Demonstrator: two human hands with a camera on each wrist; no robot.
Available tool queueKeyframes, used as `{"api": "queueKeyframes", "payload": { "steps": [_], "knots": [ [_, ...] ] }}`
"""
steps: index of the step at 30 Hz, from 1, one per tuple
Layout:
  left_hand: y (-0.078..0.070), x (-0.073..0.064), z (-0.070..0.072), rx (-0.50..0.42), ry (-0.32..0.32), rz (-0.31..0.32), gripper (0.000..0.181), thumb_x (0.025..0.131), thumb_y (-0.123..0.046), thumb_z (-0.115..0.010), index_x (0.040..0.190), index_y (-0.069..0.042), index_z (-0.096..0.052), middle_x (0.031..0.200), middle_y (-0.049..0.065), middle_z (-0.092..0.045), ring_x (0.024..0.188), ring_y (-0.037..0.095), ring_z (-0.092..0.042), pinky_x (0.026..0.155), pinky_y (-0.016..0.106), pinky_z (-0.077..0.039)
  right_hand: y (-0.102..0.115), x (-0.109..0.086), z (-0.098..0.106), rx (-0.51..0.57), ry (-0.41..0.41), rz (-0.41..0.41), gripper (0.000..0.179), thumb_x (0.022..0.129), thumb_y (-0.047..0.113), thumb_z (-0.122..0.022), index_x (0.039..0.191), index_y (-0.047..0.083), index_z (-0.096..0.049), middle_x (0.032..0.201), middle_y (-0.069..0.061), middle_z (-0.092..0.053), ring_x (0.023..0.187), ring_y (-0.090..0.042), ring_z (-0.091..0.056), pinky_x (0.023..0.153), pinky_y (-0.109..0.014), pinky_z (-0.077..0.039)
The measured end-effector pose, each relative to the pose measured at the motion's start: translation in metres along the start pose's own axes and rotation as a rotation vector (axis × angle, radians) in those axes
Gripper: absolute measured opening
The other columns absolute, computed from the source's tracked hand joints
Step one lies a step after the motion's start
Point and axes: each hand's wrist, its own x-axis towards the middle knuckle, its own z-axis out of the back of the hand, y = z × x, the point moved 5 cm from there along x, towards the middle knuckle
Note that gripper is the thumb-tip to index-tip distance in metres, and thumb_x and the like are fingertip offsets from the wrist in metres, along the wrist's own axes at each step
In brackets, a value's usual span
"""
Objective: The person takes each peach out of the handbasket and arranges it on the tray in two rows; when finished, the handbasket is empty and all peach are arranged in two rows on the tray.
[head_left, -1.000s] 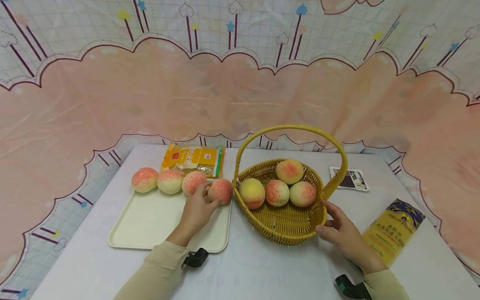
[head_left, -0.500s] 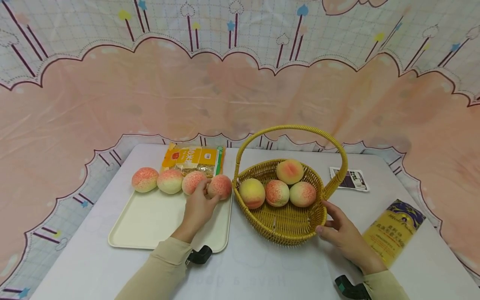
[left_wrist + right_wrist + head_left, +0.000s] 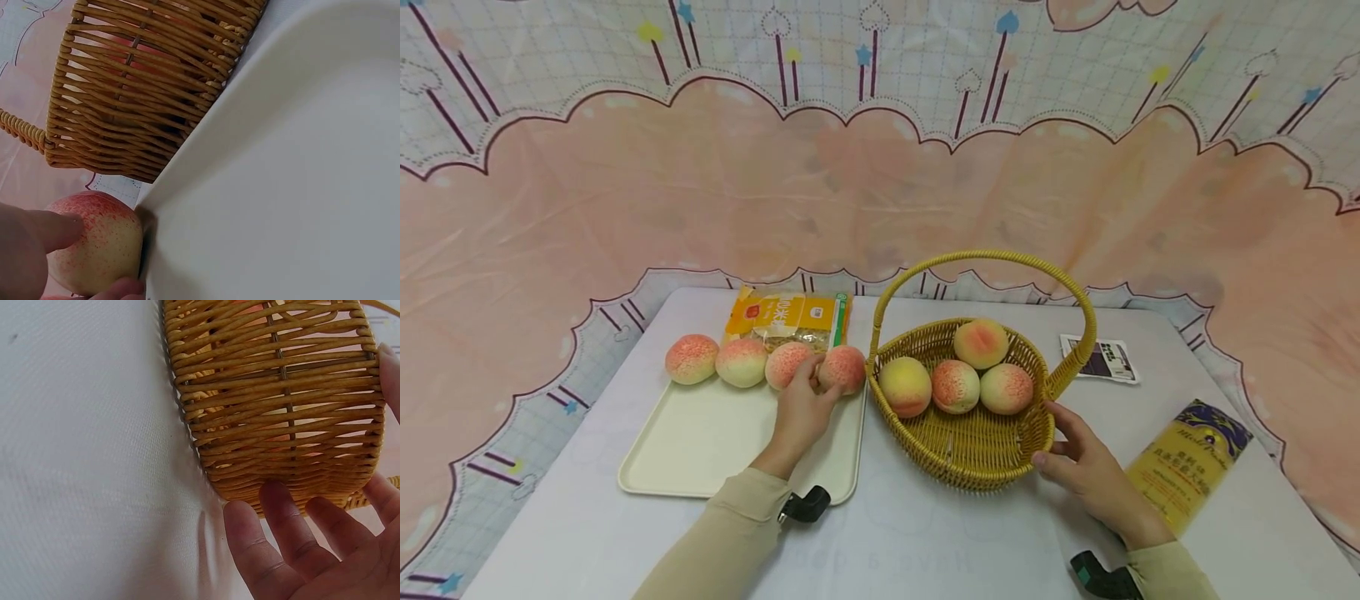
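My left hand [image 3: 802, 408] grips a red-speckled peach [image 3: 842, 370] at the right end of a row, with the thumb across its side in the left wrist view. This peach [image 3: 103, 250] sits right at the edge of the cream tray [image 3: 700, 450]. Other peaches line the tray's far edge: one beside my fingers [image 3: 786, 367], a paler one [image 3: 741, 363] and one at the left end [image 3: 691, 359]. My right hand [image 3: 1086, 467] holds the right end of the yellow wicker basket [image 3: 958, 471], fingertips against its weave. Several peaches [image 3: 955, 387] lie in the basket, whose tall handle stands upright.
Behind the row of peaches lies a yellow-orange food packet [image 3: 793, 312]. To the right of the basket are a small dark-and-white packet [image 3: 1101, 358] and a golden pasta bag [image 3: 1187, 458] near my right wrist. A patterned cloth [image 3: 880, 200] hangs behind the table.
My left hand has shifted slightly away from me and to the right, moving the gripped peach a little toward the far edge. The right hand and basket stay in place.
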Motion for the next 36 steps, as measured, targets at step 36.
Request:
{"api": "queueKeyframes", "payload": {
  "steps": [36],
  "knots": [
    [-0.008,-0.033,0.003,-0.079,0.141,0.067,0.061,0.093,-0.019,-0.073,0.147,-0.007,-0.046,0.132,0.028,-0.057,0.113,0.038,-0.064,0.086,0.044,-0.056,-0.002,0.000,0.000,0.030,0.014,-0.041,0.076,0.099,0.010,-0.063,0.158,0.002,-0.016,0.158,-0.033,-0.015,0.120,-0.044,-0.051,0.081,-0.029,-0.055]
  ]
}}
